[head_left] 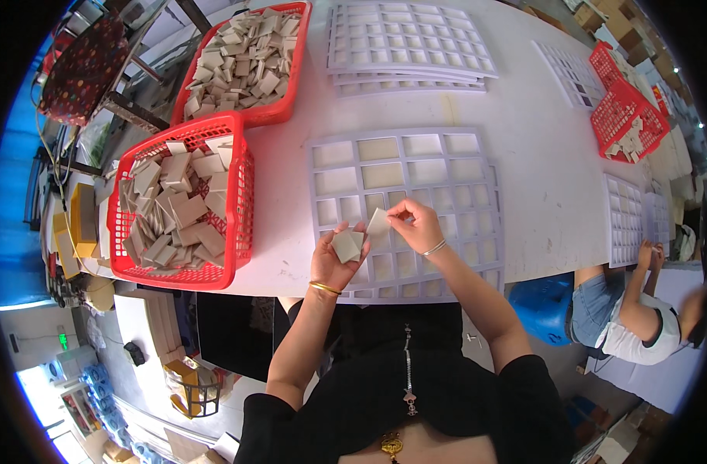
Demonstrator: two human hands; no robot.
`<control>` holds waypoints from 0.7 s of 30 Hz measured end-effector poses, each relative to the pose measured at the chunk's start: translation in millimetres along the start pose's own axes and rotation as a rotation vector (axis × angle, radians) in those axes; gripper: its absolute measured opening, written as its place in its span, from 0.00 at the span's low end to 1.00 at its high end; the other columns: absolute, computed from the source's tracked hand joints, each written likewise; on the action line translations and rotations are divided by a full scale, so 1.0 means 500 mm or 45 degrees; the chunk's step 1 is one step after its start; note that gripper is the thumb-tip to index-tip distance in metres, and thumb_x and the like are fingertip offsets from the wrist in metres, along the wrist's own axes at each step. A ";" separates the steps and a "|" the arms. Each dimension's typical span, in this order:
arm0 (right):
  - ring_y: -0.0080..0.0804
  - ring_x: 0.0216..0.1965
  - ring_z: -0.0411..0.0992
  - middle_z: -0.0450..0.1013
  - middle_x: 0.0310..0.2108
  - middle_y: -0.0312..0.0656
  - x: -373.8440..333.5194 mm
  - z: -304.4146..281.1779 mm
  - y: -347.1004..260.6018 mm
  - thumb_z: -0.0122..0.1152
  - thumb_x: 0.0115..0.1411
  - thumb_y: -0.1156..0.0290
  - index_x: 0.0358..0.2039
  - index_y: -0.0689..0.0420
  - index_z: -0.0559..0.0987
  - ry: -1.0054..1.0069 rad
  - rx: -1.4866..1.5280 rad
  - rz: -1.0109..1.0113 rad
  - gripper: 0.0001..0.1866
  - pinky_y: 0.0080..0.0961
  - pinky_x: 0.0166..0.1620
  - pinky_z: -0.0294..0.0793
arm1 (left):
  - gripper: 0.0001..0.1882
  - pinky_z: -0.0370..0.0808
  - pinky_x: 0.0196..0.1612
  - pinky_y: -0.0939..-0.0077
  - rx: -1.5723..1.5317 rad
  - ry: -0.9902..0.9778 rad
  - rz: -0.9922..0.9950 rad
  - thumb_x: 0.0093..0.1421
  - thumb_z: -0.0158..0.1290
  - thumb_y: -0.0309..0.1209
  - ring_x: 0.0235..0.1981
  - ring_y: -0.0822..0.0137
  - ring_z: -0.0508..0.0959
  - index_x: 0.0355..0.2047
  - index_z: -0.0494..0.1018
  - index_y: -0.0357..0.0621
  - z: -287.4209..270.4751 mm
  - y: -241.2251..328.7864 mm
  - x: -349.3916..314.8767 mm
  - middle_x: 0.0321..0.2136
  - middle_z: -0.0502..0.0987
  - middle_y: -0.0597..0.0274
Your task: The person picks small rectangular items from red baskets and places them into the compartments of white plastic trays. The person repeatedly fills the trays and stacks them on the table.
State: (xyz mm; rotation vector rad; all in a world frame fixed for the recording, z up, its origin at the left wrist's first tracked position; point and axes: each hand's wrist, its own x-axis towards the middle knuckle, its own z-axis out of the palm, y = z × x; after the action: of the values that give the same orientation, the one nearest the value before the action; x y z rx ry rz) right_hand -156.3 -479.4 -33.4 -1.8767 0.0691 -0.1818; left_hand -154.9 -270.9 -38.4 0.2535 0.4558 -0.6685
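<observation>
My left hand (332,269) is palm up with a few small pale grey-beige flat pieces (346,247), like board or tile, resting in its curled fingers. Between the thumb and fingers of my right hand (420,229) is one more flat piece (378,223), tilted, close beside the left fingertips. Both hands are over the near part of a white grid tray (352,175) divided into rectangular compartments of different sizes. Several compartments in its upper part look filled with cream-coloured pieces. At least one more tray lies beneath it, its edge showing at the right.
Left on the white table (280,189), a red plastic basket (241,166) holds many loose flat pieces; another red basket (298,69) stands behind it. Stacked grid trays (334,46) lie at the far side. On the right are smaller red baskets (628,108), more trays and a seated co-worker (640,321).
</observation>
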 end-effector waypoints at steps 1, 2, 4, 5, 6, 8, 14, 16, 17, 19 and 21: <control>0.27 0.24 0.72 0.74 0.23 0.37 -0.004 0.001 0.010 0.65 0.49 0.73 0.28 0.57 0.77 -0.018 -0.024 0.017 0.06 0.21 0.29 0.70 | 0.13 0.66 0.57 0.57 -0.003 0.000 0.009 0.62 0.43 0.37 0.56 0.54 0.66 0.41 0.71 0.44 -0.006 0.004 -0.004 0.51 0.69 0.50; 0.27 0.23 0.71 0.74 0.23 0.36 -0.006 0.002 0.018 0.65 0.49 0.73 0.28 0.56 0.78 -0.036 -0.047 0.035 0.05 0.21 0.29 0.70 | 0.13 0.65 0.57 0.57 0.003 0.024 0.046 0.62 0.43 0.36 0.56 0.54 0.66 0.41 0.71 0.44 -0.011 0.008 -0.010 0.51 0.69 0.50; 0.29 0.23 0.70 0.73 0.22 0.36 -0.004 -0.006 0.010 0.64 0.49 0.72 0.27 0.55 0.78 -0.153 -0.227 0.028 0.05 0.23 0.29 0.69 | 0.12 0.64 0.59 0.56 0.012 0.072 0.114 0.60 0.42 0.33 0.57 0.53 0.65 0.41 0.71 0.43 -0.012 0.014 -0.026 0.51 0.68 0.49; 0.29 0.23 0.70 0.73 0.21 0.36 -0.004 -0.007 0.008 0.64 0.49 0.72 0.27 0.54 0.78 -0.210 -0.316 0.024 0.04 0.24 0.29 0.69 | 0.12 0.64 0.59 0.55 0.020 0.033 0.124 0.60 0.42 0.32 0.58 0.53 0.64 0.41 0.70 0.43 -0.013 0.016 -0.033 0.51 0.68 0.49; 0.31 0.24 0.70 0.73 0.22 0.36 -0.005 -0.006 0.010 0.64 0.49 0.72 0.27 0.53 0.78 -0.236 -0.345 -0.036 0.04 0.26 0.29 0.69 | 0.13 0.63 0.60 0.54 0.029 -0.009 0.132 0.59 0.42 0.31 0.58 0.52 0.64 0.42 0.70 0.43 -0.012 0.019 -0.040 0.51 0.68 0.49; 0.33 0.26 0.69 0.72 0.23 0.35 -0.009 0.000 0.024 0.64 0.49 0.72 0.26 0.52 0.78 -0.284 -0.401 -0.156 0.03 0.28 0.30 0.69 | 0.14 0.63 0.60 0.54 0.048 -0.076 0.134 0.58 0.42 0.29 0.59 0.52 0.63 0.43 0.70 0.43 -0.008 0.019 -0.046 0.51 0.68 0.49; 0.36 0.37 0.69 0.68 0.35 0.36 -0.005 0.014 0.006 0.65 0.48 0.70 0.28 0.52 0.78 -0.226 -0.879 -0.649 0.06 0.32 0.35 0.70 | 0.17 0.64 0.59 0.54 0.238 -0.088 0.177 0.58 0.42 0.25 0.59 0.52 0.63 0.49 0.66 0.43 -0.020 0.003 -0.033 0.53 0.67 0.49; 0.37 0.39 0.68 0.68 0.38 0.37 -0.012 0.013 -0.026 0.66 0.48 0.70 0.32 0.52 0.78 -0.261 -0.542 -0.349 0.10 0.34 0.39 0.69 | 0.17 0.66 0.56 0.54 0.395 -0.108 0.187 0.60 0.42 0.24 0.58 0.54 0.65 0.51 0.63 0.42 -0.017 -0.007 -0.023 0.53 0.65 0.48; 0.38 0.40 0.68 0.68 0.40 0.37 -0.014 0.011 -0.041 0.66 0.47 0.70 0.34 0.52 0.78 -0.275 -0.372 -0.200 0.12 0.34 0.40 0.69 | 0.17 0.67 0.56 0.56 0.444 -0.109 0.140 0.61 0.44 0.26 0.57 0.54 0.66 0.52 0.63 0.42 -0.011 -0.012 -0.017 0.53 0.66 0.49; 0.38 0.41 0.68 0.68 0.42 0.37 -0.011 0.004 -0.061 0.67 0.46 0.70 0.37 0.51 0.77 -0.293 -0.397 -0.397 0.15 0.34 0.43 0.69 | 0.18 0.68 0.54 0.59 0.539 -0.109 0.039 0.62 0.48 0.30 0.55 0.55 0.68 0.52 0.64 0.42 0.013 -0.028 -0.009 0.52 0.68 0.52; 0.38 0.42 0.68 0.68 0.43 0.37 -0.013 -0.003 -0.071 0.67 0.45 0.70 0.39 0.50 0.77 -0.309 -0.393 -0.501 0.18 0.34 0.44 0.69 | 0.21 0.70 0.51 0.62 0.663 -0.035 0.086 0.64 0.47 0.40 0.52 0.60 0.70 0.53 0.64 0.42 0.037 -0.058 0.005 0.50 0.68 0.54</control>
State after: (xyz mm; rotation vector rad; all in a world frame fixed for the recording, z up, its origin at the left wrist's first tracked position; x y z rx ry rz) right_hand -164.7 -469.2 0.4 -2.1929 -0.4648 -0.2193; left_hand -166.0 -301.0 -25.8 0.7474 0.2378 -0.7159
